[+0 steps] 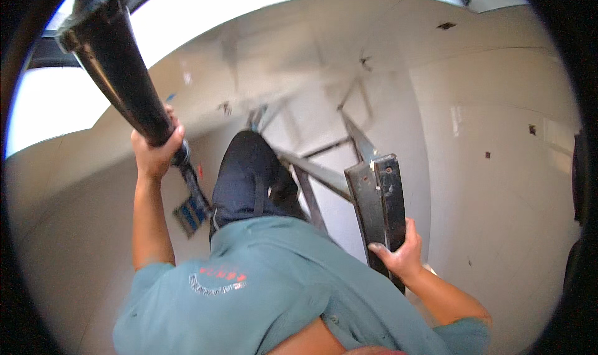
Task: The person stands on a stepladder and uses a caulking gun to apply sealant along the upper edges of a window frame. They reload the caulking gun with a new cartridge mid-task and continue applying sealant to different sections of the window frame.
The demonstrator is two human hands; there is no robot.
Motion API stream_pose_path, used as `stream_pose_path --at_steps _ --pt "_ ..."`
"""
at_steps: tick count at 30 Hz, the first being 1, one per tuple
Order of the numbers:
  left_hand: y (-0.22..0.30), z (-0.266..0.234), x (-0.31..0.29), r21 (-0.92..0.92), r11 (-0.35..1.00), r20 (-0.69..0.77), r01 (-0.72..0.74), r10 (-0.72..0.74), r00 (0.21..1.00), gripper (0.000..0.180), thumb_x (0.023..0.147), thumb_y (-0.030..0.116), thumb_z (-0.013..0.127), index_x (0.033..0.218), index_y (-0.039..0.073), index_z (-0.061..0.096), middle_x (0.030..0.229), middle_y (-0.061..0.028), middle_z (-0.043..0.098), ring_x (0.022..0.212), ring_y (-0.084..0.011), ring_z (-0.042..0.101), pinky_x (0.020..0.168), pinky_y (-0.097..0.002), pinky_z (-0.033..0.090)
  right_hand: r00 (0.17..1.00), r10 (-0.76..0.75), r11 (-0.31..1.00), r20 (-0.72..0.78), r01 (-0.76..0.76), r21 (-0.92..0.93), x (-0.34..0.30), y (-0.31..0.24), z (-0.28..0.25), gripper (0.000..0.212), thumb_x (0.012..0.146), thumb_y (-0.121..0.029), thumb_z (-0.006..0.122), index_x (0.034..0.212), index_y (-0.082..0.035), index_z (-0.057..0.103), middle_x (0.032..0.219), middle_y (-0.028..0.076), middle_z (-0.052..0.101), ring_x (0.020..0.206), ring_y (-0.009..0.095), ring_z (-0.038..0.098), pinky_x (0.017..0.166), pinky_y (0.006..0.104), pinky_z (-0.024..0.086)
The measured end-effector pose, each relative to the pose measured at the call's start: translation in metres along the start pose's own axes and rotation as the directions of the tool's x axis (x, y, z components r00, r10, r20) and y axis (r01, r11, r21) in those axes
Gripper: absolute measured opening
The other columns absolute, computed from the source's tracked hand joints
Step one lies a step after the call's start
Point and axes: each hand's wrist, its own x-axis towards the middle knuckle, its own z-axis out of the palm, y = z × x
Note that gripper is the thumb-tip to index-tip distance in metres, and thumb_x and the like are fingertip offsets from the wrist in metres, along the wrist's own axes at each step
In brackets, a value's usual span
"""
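My left hand (159, 144) is wrapped around the narrow lower end of a thick black tube (118, 65), which widens upward to a ribbed collar at the upper left. My right hand (403, 255) grips the edge of a dark, worn metal beam (366, 196), thumb on its face and fingers around the side. The beam has small holes and pale spots, and it sits at the top of a metal frame (321, 174) with slanting legs and crossbars. Part of that frame is hidden behind my leg and shirt.
My bent leg in dark trousers (249, 168) is raised beside the frame. A small blue-and-grey object (190, 217) is below my left hand. Pale smooth wall (498, 106) with small dark openings curves around the right. Bright light comes in at the upper left.
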Motion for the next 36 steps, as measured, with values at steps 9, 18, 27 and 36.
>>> stream_pose_path --at_steps 9,18,27,36 --pt "-0.019 -0.044 -0.086 0.179 0.98 -0.083 -0.088 0.104 0.991 0.02 0.079 0.009 0.078 0.082 0.008 0.059 0.071 -0.0014 0.061 0.064 -0.0123 0.061 0.06 -0.0306 0.052 0.992 0.025 0.998 -0.126 -0.032 -0.056 -0.013 -0.022 0.001 0.072 0.075 -0.051 0.089 0.115 0.002 0.061 0.096 0.021 0.074 0.09 0.031 0.074 0.082 0.0407 0.057" --pt "0.025 -0.073 -0.145 0.179 0.981 -0.09 -0.068 0.086 0.992 0.024 0.078 0.005 0.078 0.086 0.006 0.055 0.071 -0.0005 0.059 0.063 -0.01 0.057 0.059 -0.0284 0.049 0.98 -0.08 0.993 -0.183 0.062 -0.099 -0.016 -0.004 0.003 0.066 0.09 -0.057 0.073 0.112 0.004 0.062 0.097 0.026 0.073 0.093 0.04 0.073 0.083 0.046 0.056" --pt "0.081 -0.065 -0.125 -0.137 0.968 -0.032 -0.21 0.208 0.978 0.045 0.078 0.011 0.079 0.118 -0.002 0.061 0.077 -0.0002 0.062 0.067 -0.0108 0.061 0.07 -0.0281 0.052 0.952 -0.133 0.965 -0.275 0.061 -0.255 -0.018 0.005 0.011 0.063 0.092 -0.06 0.067 0.108 0.002 0.063 0.097 0.029 0.071 0.095 0.046 0.069 0.084 0.0519 0.055" --pt "0.14 -0.04 -0.06 -0.394 0.803 -0.078 -0.448 0.456 0.886 0.047 0.073 0.007 0.08 0.115 -0.002 0.06 0.075 -0.005 0.067 0.066 -0.0141 0.066 0.071 -0.0301 0.055 0.936 -0.149 0.923 -0.32 0.016 -0.384 -0.024 0.01 0.019 0.07 0.093 -0.067 0.059 0.108 0.001 0.066 0.098 0.029 0.071 0.094 0.046 0.069 0.085 0.0515 0.054"
